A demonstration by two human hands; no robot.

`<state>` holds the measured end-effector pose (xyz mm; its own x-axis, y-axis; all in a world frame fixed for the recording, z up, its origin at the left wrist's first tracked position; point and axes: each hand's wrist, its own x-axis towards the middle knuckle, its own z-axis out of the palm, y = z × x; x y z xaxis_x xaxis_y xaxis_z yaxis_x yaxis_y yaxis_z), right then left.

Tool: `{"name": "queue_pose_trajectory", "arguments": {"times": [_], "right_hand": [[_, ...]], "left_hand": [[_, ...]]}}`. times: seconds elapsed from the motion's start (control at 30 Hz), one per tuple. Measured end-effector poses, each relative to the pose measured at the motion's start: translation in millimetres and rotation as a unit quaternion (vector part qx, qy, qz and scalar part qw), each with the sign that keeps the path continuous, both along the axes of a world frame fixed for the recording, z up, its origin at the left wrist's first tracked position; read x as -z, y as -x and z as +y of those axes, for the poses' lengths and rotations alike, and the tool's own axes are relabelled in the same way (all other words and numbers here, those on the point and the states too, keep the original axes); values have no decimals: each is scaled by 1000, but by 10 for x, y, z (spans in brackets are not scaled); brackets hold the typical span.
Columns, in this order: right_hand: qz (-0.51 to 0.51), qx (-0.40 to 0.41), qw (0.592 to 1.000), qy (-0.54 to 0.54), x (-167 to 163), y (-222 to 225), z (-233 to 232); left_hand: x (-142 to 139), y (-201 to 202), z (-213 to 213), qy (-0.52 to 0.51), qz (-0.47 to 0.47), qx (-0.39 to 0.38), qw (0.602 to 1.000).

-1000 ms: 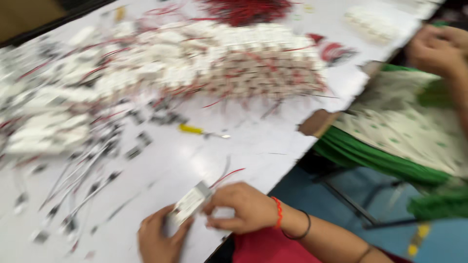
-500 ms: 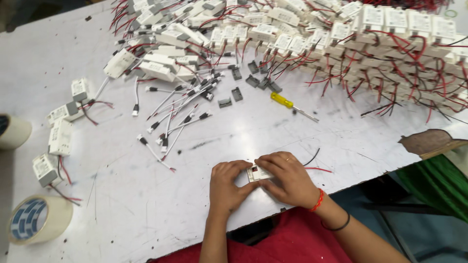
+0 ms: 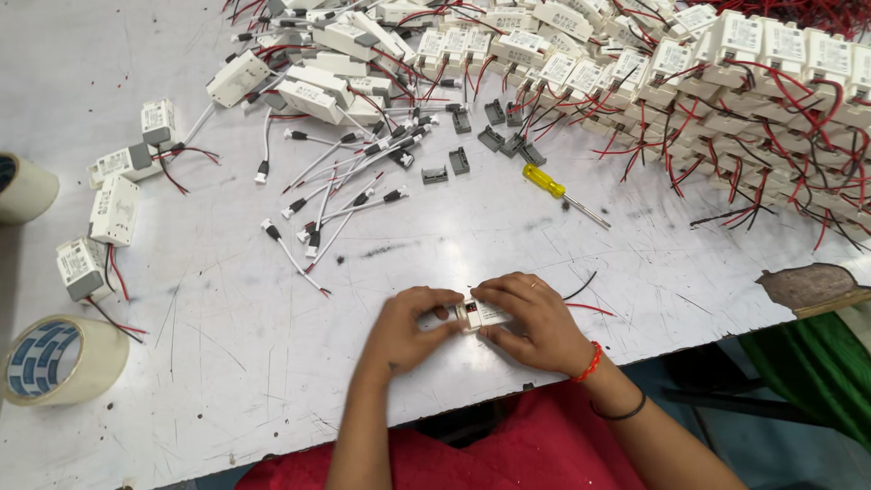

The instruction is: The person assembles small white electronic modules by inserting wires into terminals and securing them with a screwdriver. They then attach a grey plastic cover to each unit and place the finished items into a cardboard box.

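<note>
A small white driver box with red and black wires lies flat on the white table near its front edge. My left hand pinches its left end. My right hand covers and grips its right part. A red and a black wire trail out from under the right hand. Most of the box is hidden by my fingers.
A large heap of white boxes with red and black wires fills the back right. A yellow-handled screwdriver, loose white cables, small grey caps, more boxes and tape rolls lie around.
The view swung from the right side of the table to the centre. Both hands brought the box down flat onto the table and stay closed on it.
</note>
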<state>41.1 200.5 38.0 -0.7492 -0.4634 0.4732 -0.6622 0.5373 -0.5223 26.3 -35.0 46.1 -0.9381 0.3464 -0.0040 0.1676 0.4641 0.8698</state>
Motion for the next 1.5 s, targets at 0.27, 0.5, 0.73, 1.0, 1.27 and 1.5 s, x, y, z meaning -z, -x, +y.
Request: {"name": "queue_pose_trajectory", "arguments": {"times": [0.27,0.5,0.73,1.0,1.27,1.5], "right_hand": [[2,4,1000,-3,7,7,-19],[-6,-1,1000,6,-12,20,-7],[-7,-5,1000,23,-18,7,3],[106,59,991,60,-40,-98,-43],[-331,88,798,496,178,-589,-125],[-350,145,772,511,316,-437,-239]], "left_hand": [[92,1058,-325,192,243,-161,937],[211,1187,-79,263,291,-152,907],[-100,497,103,70,452,-180,871],[-355,-614,184,-410,220,-383,798],[228,-1079,353,-583,-61,-443,678],[56,-970,296,-144,131,-343,919]]}}
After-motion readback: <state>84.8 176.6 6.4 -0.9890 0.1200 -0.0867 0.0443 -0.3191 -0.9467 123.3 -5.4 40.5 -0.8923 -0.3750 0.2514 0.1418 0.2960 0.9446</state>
